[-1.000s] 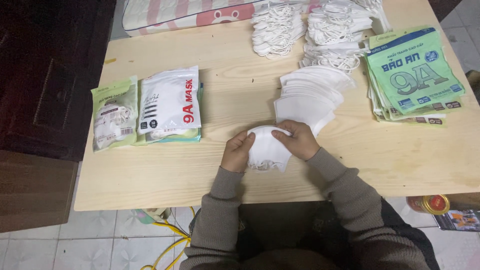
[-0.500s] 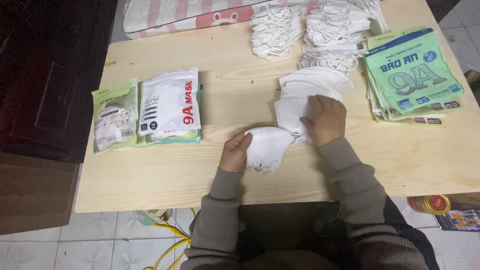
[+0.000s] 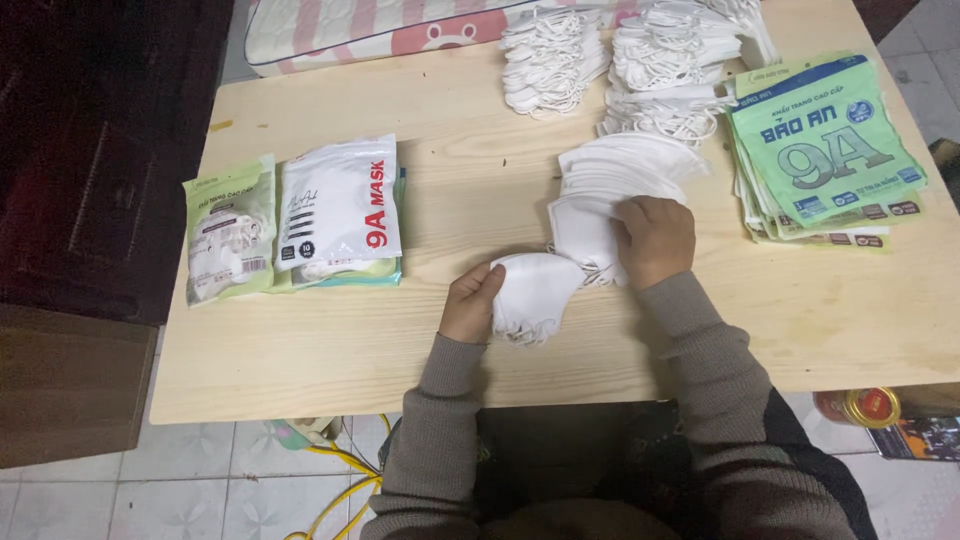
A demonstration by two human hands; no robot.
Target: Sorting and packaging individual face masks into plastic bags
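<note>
1. Since one second ago, the right hand (image 3: 655, 238) has left the small bundle of white masks (image 3: 535, 292) and moved up to the fanned pile of white masks (image 3: 618, 185), where its fingers now press flat on the lowest masks
2. Left hand (image 3: 472, 302) is closed on the left edge of the bundle, thumb on top, near the front edge of the wooden table (image 3: 480, 140)
3. I judge the masks are very light, soft and easy to bend; they slide over each other, so it is better to pinch them at the folded edge, not by the ear loops
4. Right fingertips are hidden under the hand, so I cannot tell if they pinch one mask
5. Packed mask bags (image 3: 338, 205) lie at left, green empty bags (image 3: 825, 150) at right, partly cut off
</note>
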